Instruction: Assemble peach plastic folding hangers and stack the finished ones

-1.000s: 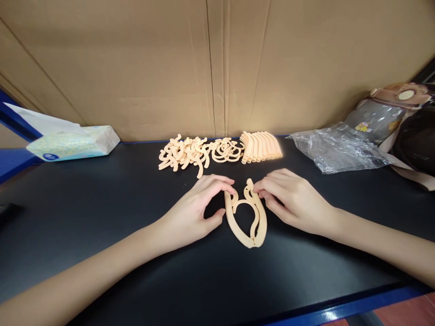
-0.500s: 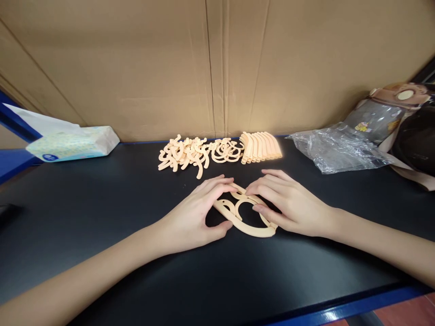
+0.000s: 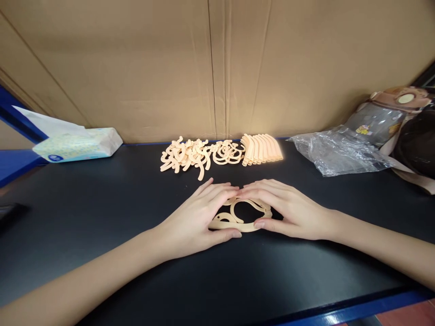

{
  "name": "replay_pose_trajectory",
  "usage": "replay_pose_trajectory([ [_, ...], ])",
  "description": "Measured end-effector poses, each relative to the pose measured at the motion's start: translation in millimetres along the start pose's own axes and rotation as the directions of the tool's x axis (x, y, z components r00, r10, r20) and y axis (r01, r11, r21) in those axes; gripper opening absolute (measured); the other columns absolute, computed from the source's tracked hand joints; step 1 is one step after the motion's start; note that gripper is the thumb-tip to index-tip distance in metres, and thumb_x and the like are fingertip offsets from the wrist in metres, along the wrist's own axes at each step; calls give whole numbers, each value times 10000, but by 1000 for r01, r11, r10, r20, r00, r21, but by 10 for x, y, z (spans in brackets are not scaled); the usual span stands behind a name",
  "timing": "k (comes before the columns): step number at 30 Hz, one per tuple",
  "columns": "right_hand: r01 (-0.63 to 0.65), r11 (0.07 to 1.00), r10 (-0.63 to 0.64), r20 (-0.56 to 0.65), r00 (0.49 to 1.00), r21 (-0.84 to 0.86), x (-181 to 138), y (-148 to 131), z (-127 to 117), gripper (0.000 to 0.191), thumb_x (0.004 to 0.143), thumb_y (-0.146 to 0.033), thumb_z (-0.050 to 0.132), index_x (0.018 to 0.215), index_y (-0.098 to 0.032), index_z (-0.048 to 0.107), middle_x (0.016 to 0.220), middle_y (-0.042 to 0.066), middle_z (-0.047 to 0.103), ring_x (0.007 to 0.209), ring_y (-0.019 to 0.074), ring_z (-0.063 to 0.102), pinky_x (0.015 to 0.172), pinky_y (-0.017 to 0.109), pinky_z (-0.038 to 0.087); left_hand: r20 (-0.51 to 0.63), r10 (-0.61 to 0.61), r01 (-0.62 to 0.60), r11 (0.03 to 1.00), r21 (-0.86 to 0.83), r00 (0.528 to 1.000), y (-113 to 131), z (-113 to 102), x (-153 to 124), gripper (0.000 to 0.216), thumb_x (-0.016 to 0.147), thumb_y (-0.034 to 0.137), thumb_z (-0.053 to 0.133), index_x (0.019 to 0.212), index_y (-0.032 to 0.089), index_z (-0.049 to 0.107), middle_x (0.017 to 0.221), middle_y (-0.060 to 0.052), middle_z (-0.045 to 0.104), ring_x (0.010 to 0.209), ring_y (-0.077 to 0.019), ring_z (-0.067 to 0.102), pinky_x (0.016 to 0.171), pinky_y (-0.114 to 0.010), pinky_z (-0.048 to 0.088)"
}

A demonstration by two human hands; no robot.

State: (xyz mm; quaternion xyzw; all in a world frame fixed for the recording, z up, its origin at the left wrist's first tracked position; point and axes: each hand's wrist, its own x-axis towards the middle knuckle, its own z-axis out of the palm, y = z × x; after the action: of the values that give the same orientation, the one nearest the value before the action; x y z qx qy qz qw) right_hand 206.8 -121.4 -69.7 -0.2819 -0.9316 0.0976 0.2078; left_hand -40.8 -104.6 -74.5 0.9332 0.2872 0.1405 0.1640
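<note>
The left hand [image 3: 199,219] and the right hand [image 3: 294,213] pinch the thin plastic hanger [image 3: 227,221] by its edges, flat on the black table [image 3: 102,203], and it looks light, bendy and smooth.

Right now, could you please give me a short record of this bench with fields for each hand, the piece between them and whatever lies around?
left hand: fingers over the peach plastic piece, thumb at its near edge
right hand: grips the same piece's right end
piece: low on the black table, between both hands
behind: loose pile and neat stack of like parts
far left: tissue pack
far right: clear plastic bag
backdrop: cardboard
</note>
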Motion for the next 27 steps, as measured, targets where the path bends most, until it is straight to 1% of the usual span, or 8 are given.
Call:
replay_pose_trajectory([
  [2, -11, 1000, 11, -33, 999, -9, -6, 16, -25, 330, 945, -355, 511, 1224, -178, 504, 1219, 93, 603, 1100, 195, 551, 924, 341, 445, 5, 9, -9, 1000, 13, 1000, 32, -31, 8, 520, 871, 487, 583, 1315, 254, 444, 1392, -48, 487, 1326, -228, 396, 1179, -472, 164],
  [5, -26, 999, 23, -74, 997, -38, -21, 50, -61, 285, 949, -320, 507, 1189, -167, 522, 1160, 91, 621, 1055, 194, 559, 902, 338, 448, 39, -35, 35, 999, 11, 999, 58, -177, 10, 483, 824, 406, 652, 1262, 251, 519, 1328, -45, 530, 1244, -232, 470, 1084, -399, 357],
  [7, -37, 998, 32, -80, 996, -53, -31, 73, -75, 270, 949, -309, 508, 1177, -167, 531, 1153, 89, 620, 1056, 192, 558, 909, 340, 445, 103, -93, 89, 995, 38, 990, 28, -335, -17, 469, 792, 344, 676, 1236, 265, 549, 1270, -31, 568, 1175, -230, 524, 1009, -358, 428],
  [12, -67, 995, 64, -48, 997, -70, -37, 103, -59, 232, 949, -320, 506, 1134, -192, 564, 1161, 77, 613, 1040, 191, 567, 905, 353, 449, 252, -284, 257, 957, 135, 925, -244, -728, -217, 452, 756, 439, 696, 1182, 343, 577, 1215, 13, 609, 1112, -247, 578, 913, -325, 482],
  [15, -72, 995, 71, -27, 997, -69, -32, 105, -34, 224, 951, -318, 497, 1121, -196, 577, 1156, 77, 612, 1032, 192, 574, 900, 357, 459, 202, -434, 417, 901, 119, 878, -421, -837, -347, 531, 722, 498, 700, 1205, 334, 555, 1228, 8, 620, 1113, -279, 586, 899, -346, 492],
  [18, -92, 993, 93, 3, 996, -78, -32, 106, -17, 246, 949, -325, 493, 1140, -194, 578, 1183, 90, 591, 1076, 205, 558, 925, 370, 463, 120, -513, 501, 858, 114, 850, -516, -857, -411, 576, 718, 516, 690, 1228, 290, 550, 1299, -15, 590, 1199, -307, 534, 1006, -404, 426],
  [22, -110, 990, 114, 35, 993, -92, -36, 93, -18, 272, 955, -328, 472, 1171, -195, 571, 1223, 102, 554, 1132, 214, 530, 960, 387, 465, 74, -476, 466, 877, 118, 876, -556, -828, -419, 636, 750, 574, 636, 1293, 261, 524, 1370, -56, 544, 1245, -311, 505, 1047, -445, 389],
  [27, -112, 988, 119, 61, 991, -109, -39, 70, -41, 284, 967, -323, 441, 1198, -208, 560, 1241, 103, 546, 1139, 221, 530, 965, 411, 472, 46, -424, 415, 900, 135, 904, -584, -801, -441, 683, 742, 624, 623, 1337, 313, 497, 1361, -44, 555, 1222, -325, 534, 1026, -471, 419],
])
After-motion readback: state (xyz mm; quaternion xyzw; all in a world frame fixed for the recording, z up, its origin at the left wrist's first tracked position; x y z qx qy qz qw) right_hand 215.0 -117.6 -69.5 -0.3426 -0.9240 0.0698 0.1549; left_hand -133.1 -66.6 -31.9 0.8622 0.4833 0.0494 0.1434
